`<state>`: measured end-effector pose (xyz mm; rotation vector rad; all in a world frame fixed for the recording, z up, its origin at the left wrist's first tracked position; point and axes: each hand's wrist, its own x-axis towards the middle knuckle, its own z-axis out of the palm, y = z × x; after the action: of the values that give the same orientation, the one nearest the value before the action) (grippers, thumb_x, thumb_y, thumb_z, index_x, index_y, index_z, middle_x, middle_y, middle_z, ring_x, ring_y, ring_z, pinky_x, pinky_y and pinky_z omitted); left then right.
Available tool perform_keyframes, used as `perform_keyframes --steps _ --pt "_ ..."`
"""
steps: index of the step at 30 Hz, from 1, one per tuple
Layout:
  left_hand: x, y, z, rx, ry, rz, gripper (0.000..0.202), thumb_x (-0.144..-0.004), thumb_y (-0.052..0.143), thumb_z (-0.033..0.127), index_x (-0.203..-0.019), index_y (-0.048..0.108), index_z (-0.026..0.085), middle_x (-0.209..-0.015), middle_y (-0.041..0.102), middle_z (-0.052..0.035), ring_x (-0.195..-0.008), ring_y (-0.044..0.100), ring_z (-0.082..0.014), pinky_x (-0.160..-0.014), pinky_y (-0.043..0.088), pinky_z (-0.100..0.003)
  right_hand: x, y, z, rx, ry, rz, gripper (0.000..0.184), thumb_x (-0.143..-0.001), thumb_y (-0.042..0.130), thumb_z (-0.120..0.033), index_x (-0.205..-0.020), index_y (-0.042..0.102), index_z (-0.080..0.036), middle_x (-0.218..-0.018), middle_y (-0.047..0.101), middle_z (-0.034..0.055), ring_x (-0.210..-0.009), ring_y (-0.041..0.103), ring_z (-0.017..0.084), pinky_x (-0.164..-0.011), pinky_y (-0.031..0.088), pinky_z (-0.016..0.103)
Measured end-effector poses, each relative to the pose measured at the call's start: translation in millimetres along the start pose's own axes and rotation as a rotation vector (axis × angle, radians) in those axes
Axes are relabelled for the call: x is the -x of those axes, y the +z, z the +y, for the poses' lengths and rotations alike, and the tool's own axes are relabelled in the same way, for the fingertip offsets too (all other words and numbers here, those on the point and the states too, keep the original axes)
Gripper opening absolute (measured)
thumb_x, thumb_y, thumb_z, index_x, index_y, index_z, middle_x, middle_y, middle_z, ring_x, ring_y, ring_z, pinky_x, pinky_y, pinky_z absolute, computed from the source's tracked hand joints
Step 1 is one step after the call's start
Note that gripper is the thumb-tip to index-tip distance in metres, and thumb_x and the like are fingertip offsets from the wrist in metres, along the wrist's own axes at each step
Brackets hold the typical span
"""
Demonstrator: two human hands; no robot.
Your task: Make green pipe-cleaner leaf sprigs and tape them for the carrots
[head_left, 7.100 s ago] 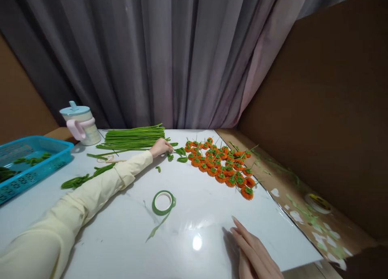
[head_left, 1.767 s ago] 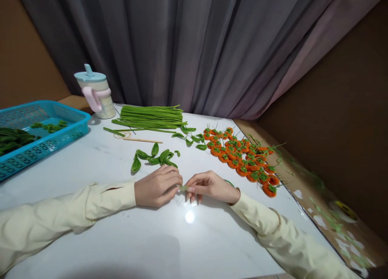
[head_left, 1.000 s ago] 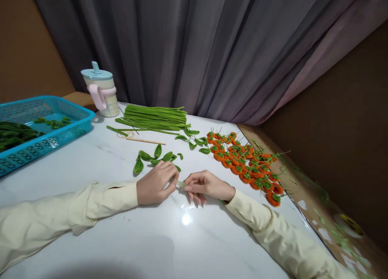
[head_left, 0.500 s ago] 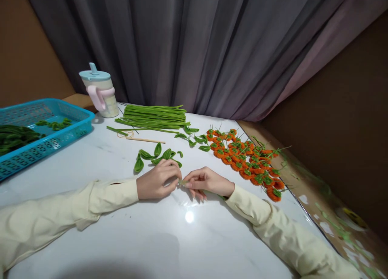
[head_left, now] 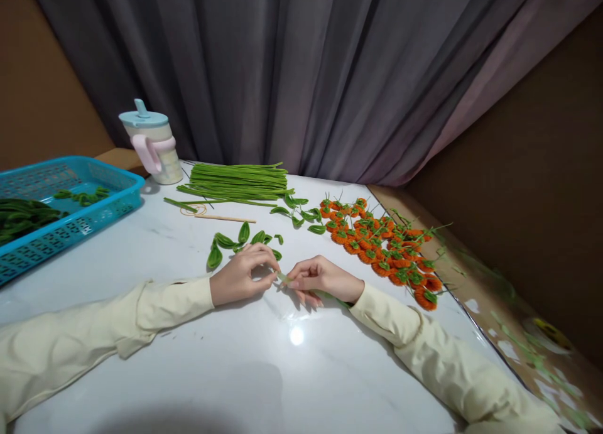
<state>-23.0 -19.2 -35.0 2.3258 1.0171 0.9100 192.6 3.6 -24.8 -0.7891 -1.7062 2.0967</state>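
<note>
Between my hands, over the white table, is a small pale green strip (head_left: 282, 277), thin and tape-like; its exact kind is hard to make out. My left hand (head_left: 244, 274) pinches its left end between thumb and forefinger. Close by on the right, my right hand (head_left: 326, 279) has thumb and fingers closed on the other end. A bit of green stem shows under my right wrist, partly hidden. Just behind my left hand lie several fuzzy green pipe-cleaner leaves (head_left: 215, 256). More green leaves (head_left: 296, 221) lie farther back, beside the orange pipe-cleaner pumpkin-like pieces (head_left: 370, 256).
A bundle of green pipe cleaners (head_left: 235, 183) lies at the back, with a thin wooden stick (head_left: 225, 218) before it. At left stand a blue basket (head_left: 136, 189) holding green pieces and a lidded cup (head_left: 167, 164). Scraps litter the brown surface (head_left: 475, 321) at right.
My left hand has drawn slightly up and left from my right, so more of the pale green strip shows between them. My right hand stays nearly in place.
</note>
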Motion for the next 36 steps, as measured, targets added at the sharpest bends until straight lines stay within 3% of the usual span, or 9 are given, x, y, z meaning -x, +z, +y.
perform_keyframes --steps 6,20,27,30,33,36 --pt "-0.5 0.8 -2.5 0.11 -0.021 0.041 0.008 -0.08 0.055 0.02 -0.082 0.062 0.018 -0.089 0.061 -0.0053 -0.087 0.057 -0.0177 -0.08 0.046 -0.031 0.5 0.2 -0.2 0.01 0.011 -0.001 0.027 -0.075 0.071 -0.033 -0.079 0.063 -0.007 -0.055 0.06 0.0012 -0.034 0.046 0.005 -0.03 0.034 0.014" --pt "-0.7 -1.7 0.4 0.127 0.005 0.032 0.008 -0.075 0.053 0.014 -0.079 0.059 0.017 -0.087 0.059 -0.0056 -0.087 0.056 -0.018 -0.081 0.045 -0.031 -0.4 -1.7 1.7 -0.051 0.017 -0.003 0.023 -0.073 0.071 -0.028 -0.079 0.064 -0.006 -0.054 0.061 0.0023 -0.035 0.047 0.006 -0.03 0.033 0.014" --pt "-2.6 -4.6 -1.9 0.193 -0.047 0.107 0.007 -0.078 0.051 0.016 -0.076 0.057 0.017 -0.083 0.059 -0.0061 -0.084 0.056 -0.0186 -0.079 0.046 -0.032 -1.5 -2.9 2.9 -0.092 0.03 0.01 0.021 -0.07 0.072 -0.025 -0.077 0.065 -0.007 -0.053 0.062 0.0028 -0.033 0.048 0.007 -0.028 0.03 0.015" --pt "-1.8 -5.2 -2.4 0.183 -0.052 0.06 0.012 -0.082 0.049 0.02 -0.084 0.061 0.017 -0.09 0.061 -0.0076 -0.092 0.055 -0.0202 -0.084 0.044 -0.035 -1.7 -2.1 1.5 -0.104 0.029 0.014 0.022 -0.07 0.072 -0.026 -0.078 0.065 -0.007 -0.053 0.062 0.0024 -0.033 0.048 0.007 -0.029 0.031 0.015" --pt "0.0 -4.2 -1.7 0.114 0.03 -0.025 0.016 -0.085 0.049 0.023 -0.092 0.063 0.019 -0.094 0.064 -0.0073 -0.101 0.052 -0.0221 -0.089 0.041 -0.037 -1.7 -1.7 0.4 -0.093 0.023 0.017 0.024 -0.071 0.072 -0.027 -0.08 0.066 -0.006 -0.054 0.062 0.0022 -0.033 0.048 0.007 -0.03 0.032 0.015" --pt "1.1 -2.5 -1.6 0.038 0.079 -0.049 0.017 -0.086 0.047 0.021 -0.09 0.064 0.018 -0.092 0.064 -0.0075 -0.101 0.052 -0.0221 -0.088 0.041 -0.038 -1.7 -2.1 0.7 -0.075 0.01 0.011 0.026 -0.072 0.072 -0.028 -0.084 0.066 -0.006 -0.054 0.062 0.0021 -0.034 0.048 0.006 -0.03 0.033 0.015"
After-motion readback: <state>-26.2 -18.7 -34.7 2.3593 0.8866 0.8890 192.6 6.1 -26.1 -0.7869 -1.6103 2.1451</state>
